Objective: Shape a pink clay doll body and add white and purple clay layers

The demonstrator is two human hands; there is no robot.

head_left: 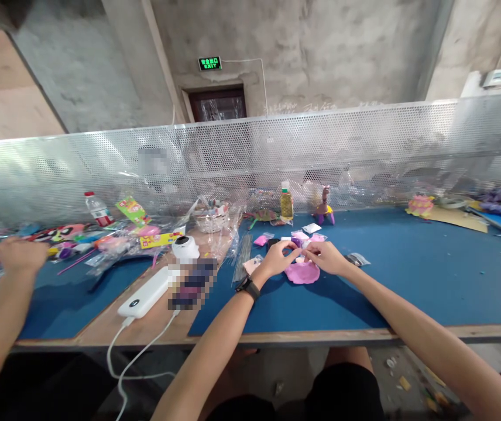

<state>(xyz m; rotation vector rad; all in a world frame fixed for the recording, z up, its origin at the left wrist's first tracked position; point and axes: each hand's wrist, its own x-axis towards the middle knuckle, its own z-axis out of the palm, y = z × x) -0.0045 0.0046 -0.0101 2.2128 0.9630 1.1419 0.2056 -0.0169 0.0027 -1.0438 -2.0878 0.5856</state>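
My left hand (279, 258), with a dark band on its wrist, and my right hand (327, 258) meet above the blue mat. Their thumbs and fingertips are pinched close together around something small, purple and whitish, too hidden to name. Just beneath the fingers lies a flat pink piece (302, 273) with a wavy edge, looking like soft clay. Behind the hands are small pink packets (261, 240) and a white packet (311, 228). A pale packet (253, 265) lies left of my left hand, beside a bundle of thin wires (242, 257).
A bottle of yellow liquid (286, 202) and a clay figure (324, 206) stand before the perforated screen (364, 152). To the left are a white power bank (147, 292) with cables, a white camera (185, 248) and a basket (210, 218). A co-worker's hand (21, 255) is at far left.
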